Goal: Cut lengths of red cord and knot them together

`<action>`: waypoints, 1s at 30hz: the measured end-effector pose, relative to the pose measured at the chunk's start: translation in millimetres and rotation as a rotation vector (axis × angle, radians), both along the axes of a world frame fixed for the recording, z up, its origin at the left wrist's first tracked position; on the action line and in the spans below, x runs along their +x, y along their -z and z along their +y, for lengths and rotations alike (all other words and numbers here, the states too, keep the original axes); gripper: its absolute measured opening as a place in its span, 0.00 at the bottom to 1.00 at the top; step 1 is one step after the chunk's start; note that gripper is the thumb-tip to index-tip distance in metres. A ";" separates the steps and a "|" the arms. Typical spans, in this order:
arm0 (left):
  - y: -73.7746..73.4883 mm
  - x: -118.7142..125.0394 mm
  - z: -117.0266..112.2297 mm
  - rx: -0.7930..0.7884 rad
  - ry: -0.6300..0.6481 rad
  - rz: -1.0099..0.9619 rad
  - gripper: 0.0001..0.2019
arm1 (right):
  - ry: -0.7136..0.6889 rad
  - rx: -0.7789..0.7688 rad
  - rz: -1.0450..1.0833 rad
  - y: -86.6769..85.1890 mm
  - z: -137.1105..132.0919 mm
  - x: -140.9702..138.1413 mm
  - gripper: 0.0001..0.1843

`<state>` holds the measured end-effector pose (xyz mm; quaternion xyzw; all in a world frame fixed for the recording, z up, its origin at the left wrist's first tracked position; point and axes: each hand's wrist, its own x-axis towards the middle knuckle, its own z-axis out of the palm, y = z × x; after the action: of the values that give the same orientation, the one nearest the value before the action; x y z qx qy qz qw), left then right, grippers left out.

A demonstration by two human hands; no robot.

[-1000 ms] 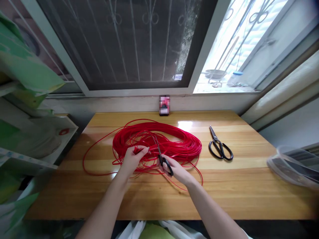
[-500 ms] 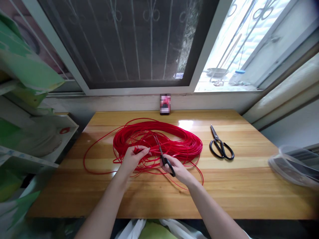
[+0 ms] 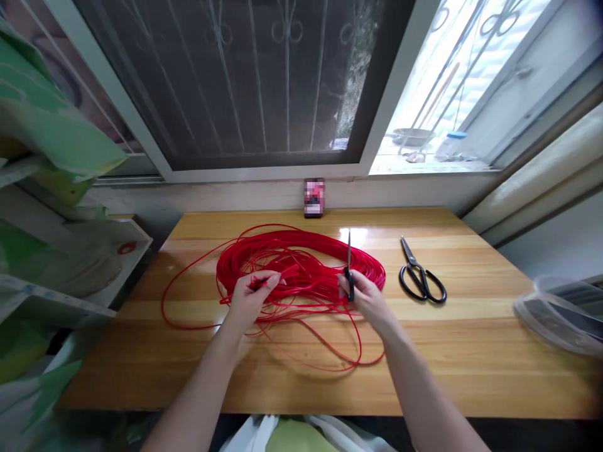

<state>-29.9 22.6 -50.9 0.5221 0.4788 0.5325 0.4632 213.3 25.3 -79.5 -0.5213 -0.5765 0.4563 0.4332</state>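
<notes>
Hands drawn apart | red cord end pinched by left hand | scissors held upright by right hand, lifted off cord | red cord coil at 12 o'clock on wooden table | spare scissors at 3 o'clock

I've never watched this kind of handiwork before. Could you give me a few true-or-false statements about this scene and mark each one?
1. The left hand pinches a strand of red cord. True.
2. The right hand holds black-handled scissors upright. True.
3. A second pair of scissors lies on top of the red coil. False: it lies on the wooden table, to the right of the coil and apart from it.
4. The cord is wound on a spool. False: it lies in loose loops directly on the table.
5. The window behind the table has no bars. False: a metal grille shows through it.
</notes>
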 end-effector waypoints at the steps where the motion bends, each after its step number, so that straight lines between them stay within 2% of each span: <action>1: 1.0 -0.7 0.6 0.000 -0.015 -0.002 0.11 | 0.055 0.003 -0.127 2.2 6.8 13.3 0.14; 4: 4.4 -1.7 3.1 0.001 -0.062 -0.017 0.11 | 0.199 -0.095 -0.610 13.0 25.3 49.8 0.15; 6: 5.9 -1.3 4.7 0.003 -0.079 -0.034 0.12 | 0.286 -0.148 -0.833 20.7 33.6 65.0 0.17; 8: 6.2 -0.2 6.0 -0.007 -0.092 -0.051 0.12 | 0.335 -0.139 -0.934 26.4 37.9 70.9 0.18; 10: 5.1 1.0 6.7 -0.018 -0.112 -0.063 0.12 | 0.355 -0.064 -0.977 28.4 37.9 69.3 0.18; 14: 1.3 1.9 8.1 -0.018 -0.146 -0.053 0.12 | 0.401 0.102 -1.020 21.7 23.2 53.9 0.16; 15: 0.8 2.1 8.7 -0.012 -0.155 -0.049 0.12 | 0.351 0.107 -1.021 19.8 16.8 48.5 0.15; 17: 0.7 2.8 10.1 0.008 -0.172 -0.045 0.11 | 0.133 0.058 -1.017 19.6 2.8 36.4 0.14; 19: 1.7 4.6 11.5 0.027 -0.183 -0.045 0.11 | -0.095 -0.030 -1.025 25.6 -10.2 24.1 0.13; 20: 2.2 5.9 12.0 0.032 -0.185 -0.046 0.11 | -0.148 -0.059 -1.040 30.5 -15.4 18.8 0.12; 24: 3.0 10.6 12.3 0.035 -0.153 -0.043 0.11 | -0.149 -0.061 -1.047 48.0 -26.5 9.4 0.07; 30: 0.4 13.4 11.4 0.028 -0.156 -0.063 0.12 | -0.252 -0.025 -0.910 50.3 -30.7 17.9 0.10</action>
<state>-16.5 34.0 -51.4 0.4725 0.4957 0.5900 0.4277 231.3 -5.4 -129.8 -0.5997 -0.7609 0.2373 0.0713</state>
